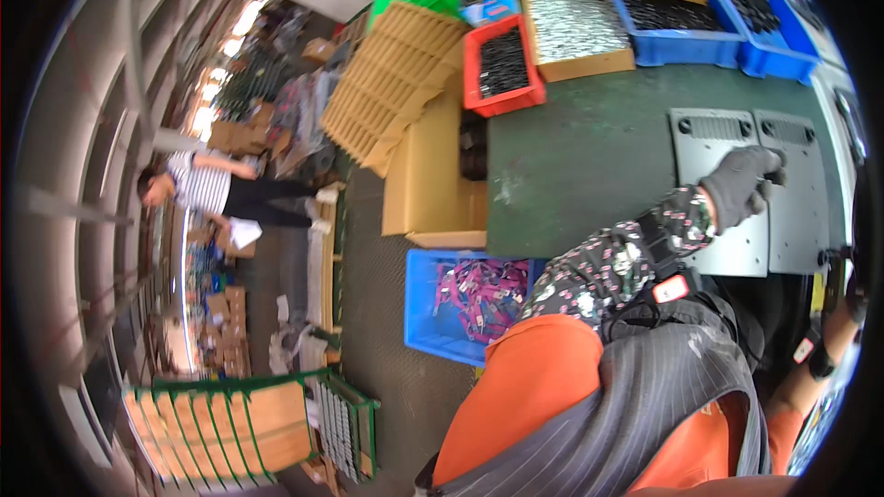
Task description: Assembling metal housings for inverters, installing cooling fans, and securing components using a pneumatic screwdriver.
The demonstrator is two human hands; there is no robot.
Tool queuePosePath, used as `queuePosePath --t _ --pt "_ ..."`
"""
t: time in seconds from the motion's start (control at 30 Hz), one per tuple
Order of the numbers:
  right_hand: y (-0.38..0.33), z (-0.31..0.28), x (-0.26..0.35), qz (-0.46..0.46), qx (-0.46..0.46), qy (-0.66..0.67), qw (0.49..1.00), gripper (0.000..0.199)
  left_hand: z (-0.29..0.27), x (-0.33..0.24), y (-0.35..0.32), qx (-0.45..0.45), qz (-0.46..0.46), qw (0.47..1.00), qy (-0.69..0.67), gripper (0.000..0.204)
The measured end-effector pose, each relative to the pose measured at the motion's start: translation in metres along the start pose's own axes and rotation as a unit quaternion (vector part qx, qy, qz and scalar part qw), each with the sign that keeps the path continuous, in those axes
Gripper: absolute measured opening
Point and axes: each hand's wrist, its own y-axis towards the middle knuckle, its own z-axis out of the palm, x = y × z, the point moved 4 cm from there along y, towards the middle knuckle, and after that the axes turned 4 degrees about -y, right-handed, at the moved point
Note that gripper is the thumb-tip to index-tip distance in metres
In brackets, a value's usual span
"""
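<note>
My left hand (739, 188), in a grey glove below a floral sleeve, hovers over or rests on two flat grey metal plates. Its fingers are curled; anything between them is too small to make out. The left plate (714, 152) and the right plate (799, 207) lie side by side, each with a slotted oval near its far end and small holes. At the far right, my right hand (856, 299) is mostly lost in the dark rim, beside a dark object I cannot identify. A band circles that wrist.
Behind the green worktop (571, 166) stand a red bin (502, 64) of black parts, a carton (580, 32) of silvery parts and blue bins (686, 46). A blue crate (419, 304) holds purple pieces. Cardboard dividers (391, 83) lean leftward. Another person (207, 184) stands away left.
</note>
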Motion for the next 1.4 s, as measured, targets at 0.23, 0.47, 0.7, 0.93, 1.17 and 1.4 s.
queuePosePath --t 0.23,0.47,0.7,0.93,1.17,1.4 --pt "0.011 0.079 0.021 -0.021 0.083 0.147 0.985 0.040 -0.001 0.002 -0.031 0.019 -0.017 0.995 0.097 0.032" --pt "0.023 0.130 0.023 -0.023 0.064 0.128 0.989 0.039 -0.001 0.008 -0.035 0.083 -0.101 0.986 -0.100 0.028" --pt "0.025 0.147 0.015 -0.018 0.070 0.197 0.978 0.041 -0.008 0.014 -0.038 0.093 -0.069 0.985 -0.124 0.025" --pt "0.022 0.145 0.007 -0.036 0.077 0.203 0.975 0.044 0.000 0.016 -0.044 0.087 -0.058 0.993 -0.057 0.025" --pt "0.015 0.126 0.007 -0.022 0.080 0.252 0.964 0.049 0.010 0.022 -0.052 0.112 -0.090 0.990 -0.002 0.029" --pt "0.011 0.080 0.015 0.022 -0.073 0.144 0.987 0.049 0.011 -0.031 -0.041 0.000 0.217 0.699 0.681 0.031"
